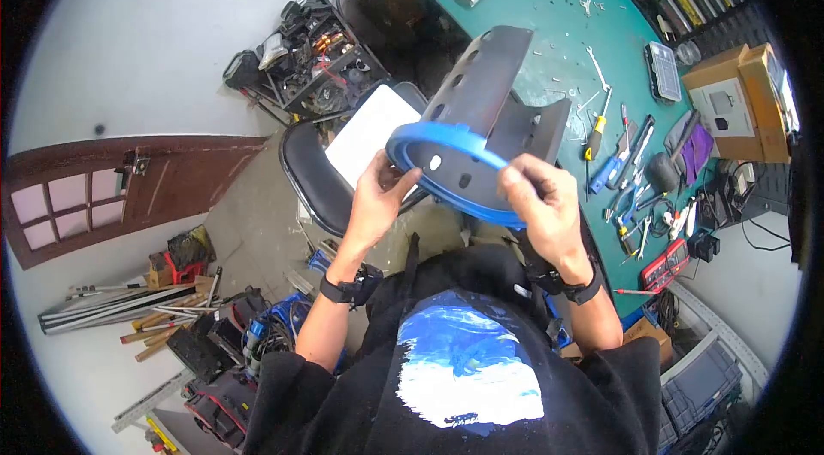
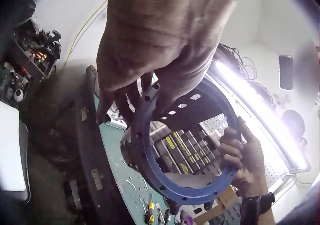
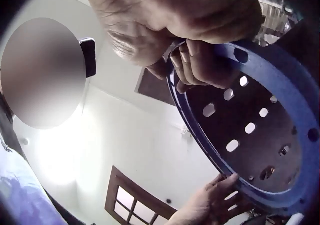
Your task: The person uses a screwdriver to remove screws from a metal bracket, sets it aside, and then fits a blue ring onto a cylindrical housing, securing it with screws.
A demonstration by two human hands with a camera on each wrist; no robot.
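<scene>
Both hands hold up a dark, slotted cylindrical shell [image 1: 485,81] with a blue ring [image 1: 438,133] around its near end. My left hand [image 1: 376,202] grips the ring's left side, thumb at the rim. On the right side, my right hand [image 1: 549,206] pinches the ring between thumb and curled fingers. In the left wrist view, the blue ring [image 2: 187,194] faces the camera, with the left hand [image 2: 155,50] at its upper left and the right hand [image 2: 250,165] at its right. Bolt holes and oval slots show in the right wrist view, around the ring [image 3: 295,90] and shell [image 3: 240,120].
A green workbench [image 1: 549,26] carries wrenches, screwdrivers, loose screws, a clear-lidded case [image 1: 663,73] and a cardboard box [image 1: 730,107]. A black chair [image 1: 313,172] holding a white board [image 1: 373,133] stands left of the shell. Behind it is a cluttered cart [image 1: 322,60].
</scene>
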